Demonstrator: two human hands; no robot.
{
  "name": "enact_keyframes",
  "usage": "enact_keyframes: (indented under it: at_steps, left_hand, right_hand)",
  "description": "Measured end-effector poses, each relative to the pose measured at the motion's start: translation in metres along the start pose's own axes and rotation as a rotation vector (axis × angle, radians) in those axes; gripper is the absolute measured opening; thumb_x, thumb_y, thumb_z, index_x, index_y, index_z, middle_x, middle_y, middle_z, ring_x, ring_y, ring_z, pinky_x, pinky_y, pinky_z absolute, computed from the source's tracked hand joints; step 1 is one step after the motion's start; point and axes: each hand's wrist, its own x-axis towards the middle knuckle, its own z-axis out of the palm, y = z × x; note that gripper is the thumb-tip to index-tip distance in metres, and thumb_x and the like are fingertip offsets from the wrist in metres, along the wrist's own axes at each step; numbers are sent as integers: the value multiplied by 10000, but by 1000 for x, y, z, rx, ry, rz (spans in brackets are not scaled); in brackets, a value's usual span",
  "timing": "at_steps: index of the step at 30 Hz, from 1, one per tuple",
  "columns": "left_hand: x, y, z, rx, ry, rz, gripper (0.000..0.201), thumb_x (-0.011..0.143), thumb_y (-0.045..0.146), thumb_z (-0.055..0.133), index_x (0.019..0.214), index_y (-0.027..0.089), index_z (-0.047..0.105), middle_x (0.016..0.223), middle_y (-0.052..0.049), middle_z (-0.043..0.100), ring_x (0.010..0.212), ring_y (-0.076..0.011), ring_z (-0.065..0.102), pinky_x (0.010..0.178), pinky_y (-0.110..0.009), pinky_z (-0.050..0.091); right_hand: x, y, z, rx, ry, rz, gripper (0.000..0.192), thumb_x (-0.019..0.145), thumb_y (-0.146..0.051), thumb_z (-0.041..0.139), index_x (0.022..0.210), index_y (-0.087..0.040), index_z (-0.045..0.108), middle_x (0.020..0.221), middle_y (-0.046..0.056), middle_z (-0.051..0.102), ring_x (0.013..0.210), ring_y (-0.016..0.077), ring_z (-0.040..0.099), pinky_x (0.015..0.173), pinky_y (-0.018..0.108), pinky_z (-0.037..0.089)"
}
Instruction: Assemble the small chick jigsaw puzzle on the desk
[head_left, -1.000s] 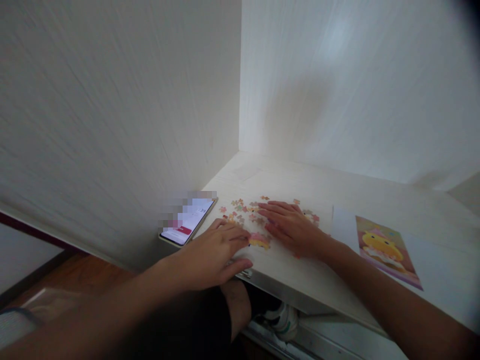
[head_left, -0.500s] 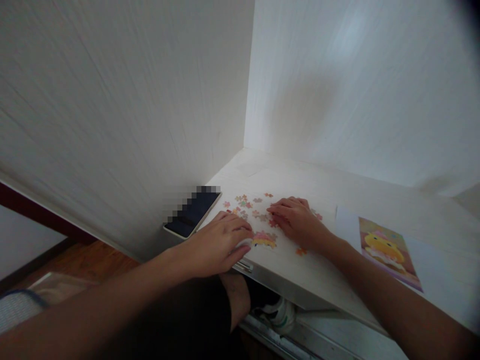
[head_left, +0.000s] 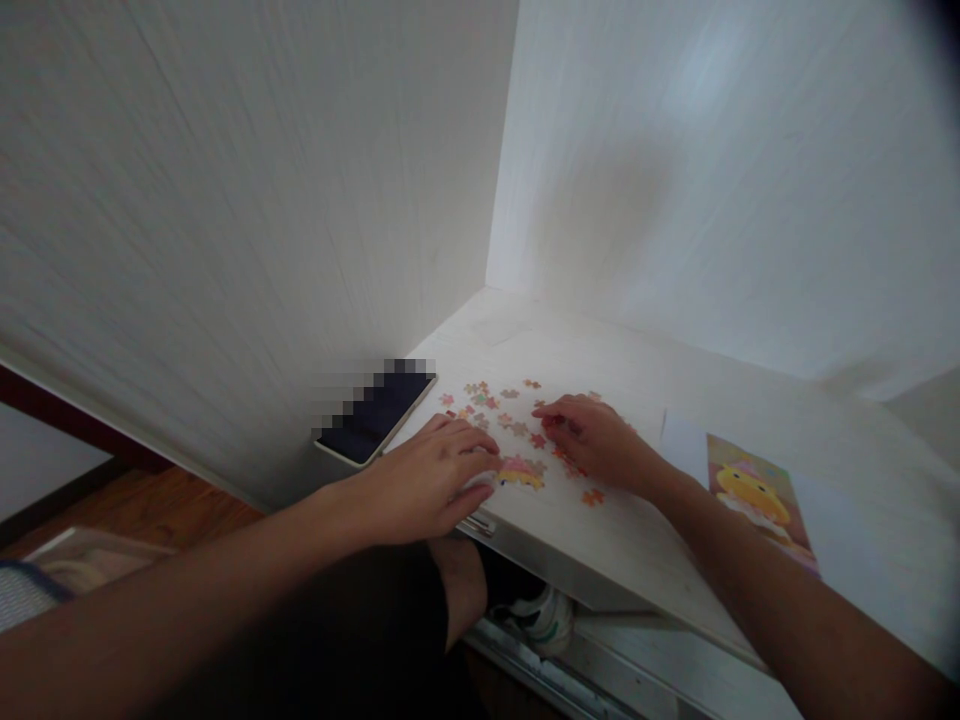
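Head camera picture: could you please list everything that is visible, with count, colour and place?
puzzle pieces: many, pink, orange and pale, loose on the desk between and beyond the hands
joined puzzle section: one, pink and yellow, by the left fingertips
phone: one, dark screen, at the desk's left edge by the wall
picture sheet: one, yellow figure on pink, flat on the desk at right
desk: one, pale wood
shoe: one, white, under the desk
left hand: palm down at the desk's front edge
right hand: fingers curled on the loose pieces; any grip cannot be told
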Motion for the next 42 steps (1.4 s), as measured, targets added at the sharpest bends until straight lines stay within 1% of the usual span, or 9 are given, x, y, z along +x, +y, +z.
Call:
enact_keyframes:
  at_steps: [3,6,10,14,24,30,35,39,42]
  left_hand:
    - [0,0,0,7,7,-3,282,970,276,494,1194,160,620,1214,-115,629,1156,-260,554,1062,-447,366]
    - [0,-1,1,18,17,4,286,974,282,492,1197,157,618,1218,-114,628,1159,-258,554,1067,-446,364]
    - [-1,-3,3,24,24,9,291,974,284,496,1207,157,614,1218,-109,623,1166,-254,549,1068,-440,372]
    - [-2,-4,3,25,31,8,295,983,282,479,1218,159,607,1228,-108,618,1172,-248,542,1072,-432,370]
    - [-1,-4,1,8,26,6,272,974,284,488,1176,164,625,1212,-111,622,1152,-253,554,1056,-446,389]
    - [-1,-5,1,-6,45,16,262,965,270,504,1165,158,632,1191,-110,630,1131,-247,564,1031,-431,416]
    - [0,-5,2,-12,43,16,261,956,260,519,1164,159,640,1194,-110,639,1127,-247,577,1029,-430,426]
    - [1,-2,4,-34,19,76,306,947,210,523,1234,167,620,1235,-108,648,1170,-239,578,1060,-413,415]
    - [1,1,5,-24,1,121,329,932,164,527,1249,164,615,1271,-116,643,1200,-243,571,1073,-415,408]
  right_hand:
    - [-1,-1,-1,-8,25,6,262,882,-162,553,1083,-206,715,993,72,737,904,216,637,886,403,463]
    - [-1,0,-2,26,23,-4,258,868,-144,556,1056,-205,722,983,67,732,864,195,646,849,372,485]
    - [-1,7,-5,48,31,39,279,879,-162,556,1112,-198,706,1039,79,728,872,190,661,821,341,512]
    - [-4,14,-12,11,-25,31,266,917,-239,560,1130,-226,718,1065,77,739,933,209,670,852,351,517]
    - [-2,10,-14,-26,-101,-55,244,914,-175,537,1038,-203,744,967,66,747,907,208,646,857,358,495]
    - [-3,10,-15,36,-63,46,264,853,-123,570,1052,-205,722,970,66,725,847,188,649,791,329,504]
    - [-4,3,-18,40,-44,42,245,854,-145,579,1036,-205,731,1012,67,729,814,179,638,762,328,497]
    - [-4,-5,-20,103,28,41,215,883,-196,564,1010,-199,738,923,60,736,768,171,633,716,322,486]
    - [-5,-9,-18,246,79,128,207,879,-262,596,1014,-192,737,871,60,729,699,160,627,645,311,480]
